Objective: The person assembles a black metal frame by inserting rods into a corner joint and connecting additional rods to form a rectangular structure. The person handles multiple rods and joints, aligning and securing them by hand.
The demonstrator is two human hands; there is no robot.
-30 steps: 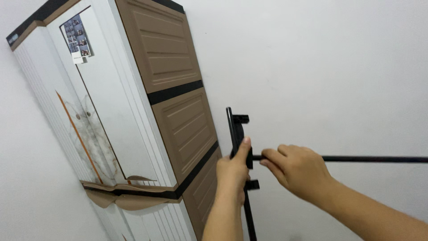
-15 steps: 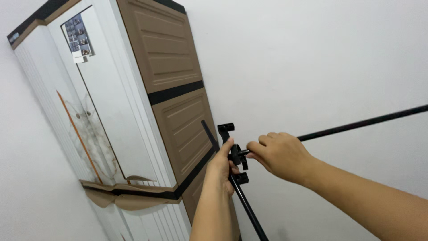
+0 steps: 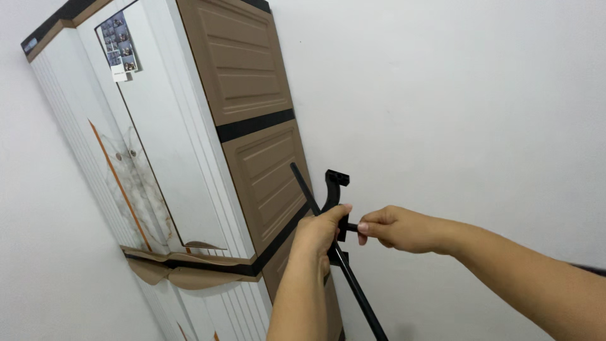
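Observation:
My left hand [image 3: 320,231] is closed around a thin black pole [image 3: 360,297] that slants from upper left to lower right in front of the white wall. A curved black bracket [image 3: 333,186] sits on the pole just above that hand. My right hand [image 3: 404,230] reaches in from the right and pinches a small black knob [image 3: 351,227] on the bracket's side between thumb and fingers. A dark strip [image 3: 593,270] shows just above my right forearm at the frame's right edge; I cannot tell what it is.
A tall white and brown plastic cabinet [image 3: 189,145] stands against the white wall [image 3: 454,113] to the left of the pole, with photos stuck on its upper door. Its brown side panels are right behind my left hand.
The pole has tilted further, its top now leaning left. The long black rod that stretched to the right from my right hand no longer shows; that hand now pinches the bracket's knob.

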